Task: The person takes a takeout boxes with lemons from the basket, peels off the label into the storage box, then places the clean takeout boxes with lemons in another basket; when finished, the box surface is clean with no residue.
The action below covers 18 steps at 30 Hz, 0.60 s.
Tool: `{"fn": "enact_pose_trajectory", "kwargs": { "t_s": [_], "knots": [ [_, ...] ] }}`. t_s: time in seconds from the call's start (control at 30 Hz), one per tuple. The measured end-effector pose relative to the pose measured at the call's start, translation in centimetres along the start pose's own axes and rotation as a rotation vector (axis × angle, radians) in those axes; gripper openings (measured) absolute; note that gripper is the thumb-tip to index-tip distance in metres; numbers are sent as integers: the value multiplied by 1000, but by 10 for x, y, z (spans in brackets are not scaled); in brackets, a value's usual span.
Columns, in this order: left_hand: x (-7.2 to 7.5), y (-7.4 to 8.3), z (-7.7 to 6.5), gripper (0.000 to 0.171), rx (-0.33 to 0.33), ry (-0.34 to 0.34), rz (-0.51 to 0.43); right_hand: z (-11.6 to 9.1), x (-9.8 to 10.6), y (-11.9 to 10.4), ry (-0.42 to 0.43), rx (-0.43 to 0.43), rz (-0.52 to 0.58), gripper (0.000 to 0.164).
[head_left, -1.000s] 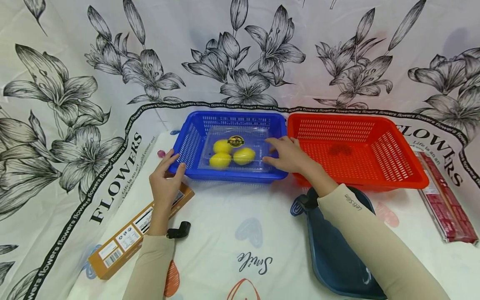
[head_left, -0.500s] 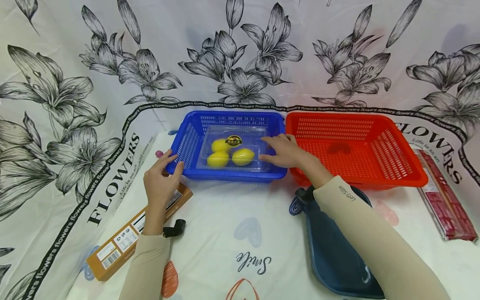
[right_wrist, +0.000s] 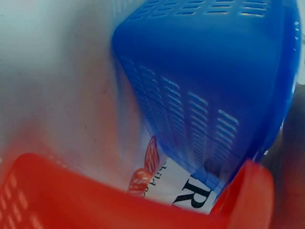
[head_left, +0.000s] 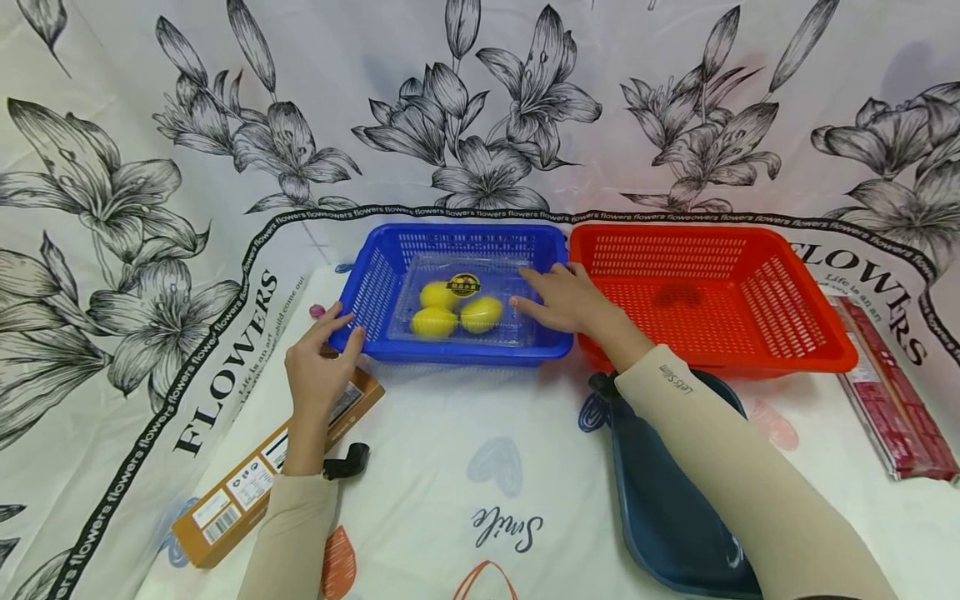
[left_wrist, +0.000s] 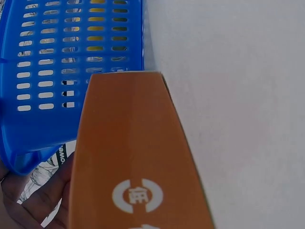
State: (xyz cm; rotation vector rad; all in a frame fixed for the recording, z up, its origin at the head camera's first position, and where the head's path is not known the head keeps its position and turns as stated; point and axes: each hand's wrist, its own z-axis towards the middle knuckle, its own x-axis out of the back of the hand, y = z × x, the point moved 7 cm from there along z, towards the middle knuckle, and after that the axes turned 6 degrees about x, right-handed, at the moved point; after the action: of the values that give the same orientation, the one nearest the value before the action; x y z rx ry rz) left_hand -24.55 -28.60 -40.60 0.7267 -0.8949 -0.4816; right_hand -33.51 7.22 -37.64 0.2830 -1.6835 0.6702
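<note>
A blue basket [head_left: 465, 348] stands at the back of the table. Inside it lies a clear plastic fruit box [head_left: 517, 287] with three lemons [head_left: 482, 314] and a black-and-gold label. My left hand [head_left: 318, 367] is at the basket's near left corner, fingertips at the rim and thumb apart from them. My right hand [head_left: 570, 304] reaches over the right rim, with extended fingers and thumb over the right end of the fruit box. In the left wrist view, part of the left hand [left_wrist: 45, 200] shows below the basket corner.
A red basket [head_left: 705, 367] stands right beside the blue one. A dark blue tray [head_left: 660, 500] lies under the right forearm, and a brown carton [head_left: 247, 492] beneath the left. Red packages [head_left: 892, 392] lie at the far right.
The view has shifted slightly. My right hand has edged a little left over the fruit box. The left hand stays at the basket's corner, and the lemons remain inside the box.
</note>
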Motion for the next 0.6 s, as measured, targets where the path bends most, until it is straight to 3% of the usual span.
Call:
{"fn": "enact_pose_trajectory", "kwargs": {
  "t_s": [0.13, 0.27, 0.47, 0.6],
  "knots": [
    [-1, 1, 0, 32, -8, 3, -28, 4, -5, 3, -71, -52, 6, 82],
    [-3, 1, 0, 30, -18, 10, -50, 7, -5, 4, -73, -67, 58, 85],
    [-3, 0, 1, 30, -22, 26, -88, 10, -1, 4, 20, -44, 149, 82],
    [-4, -2, 1, 32, -13, 31, -107, 11, 4, 4, 131, -13, 287, 76]
  ]
}}
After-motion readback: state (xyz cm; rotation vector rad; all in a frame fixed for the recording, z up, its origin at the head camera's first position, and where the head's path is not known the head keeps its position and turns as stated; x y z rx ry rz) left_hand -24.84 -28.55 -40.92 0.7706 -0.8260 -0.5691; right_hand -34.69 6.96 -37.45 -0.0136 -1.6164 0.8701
